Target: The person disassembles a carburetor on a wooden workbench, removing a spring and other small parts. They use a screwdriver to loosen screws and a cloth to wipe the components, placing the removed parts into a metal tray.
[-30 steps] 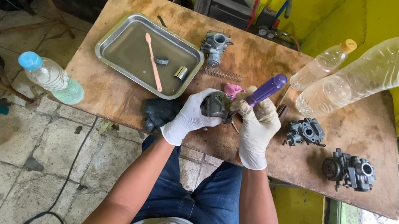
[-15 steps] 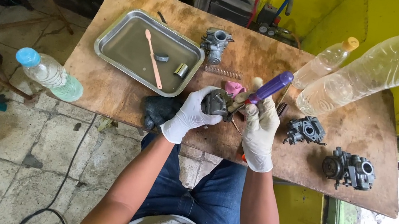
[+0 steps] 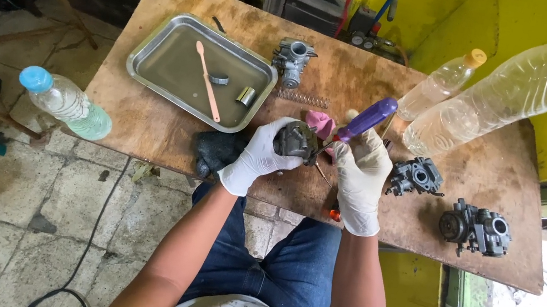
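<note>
A person in white gloves works over a worn wooden desk (image 3: 148, 120), seen from above. The left hand (image 3: 257, 157) is wrapped around a dark carburetor (image 3: 296, 139), holding it just above the desk's near edge. The right hand (image 3: 361, 177) grips a purple-handled screwdriver (image 3: 365, 120), its handle angled up and away, its tip set against the carburetor.

A pink rag (image 3: 322, 122) lies on the desk just behind the carburetor, and a black cloth (image 3: 216, 152) sits at the near edge beside the left hand. A thin spring (image 3: 303, 98) lies farther back, near a grey carburetor (image 3: 293, 59) standing close to the far edge.

To the left sits a metal tray (image 3: 158, 57) holding a pale spatula-like stick (image 3: 208, 82) and two small metal parts (image 3: 232, 88). To the right of the hands, two more dark carburetors rest on the desk, one near the right hand (image 3: 416, 177) and one toward the right corner (image 3: 477, 231).

Two clear plastic bottles lie tilted at the far right: a large one with a red cap (image 3: 514, 88) and a smaller one with a yellow cap (image 3: 443, 85). A blue-capped bottle (image 3: 64, 103) stands off the desk's left edge. Tiled floor (image 3: 12, 208) shows below.
</note>
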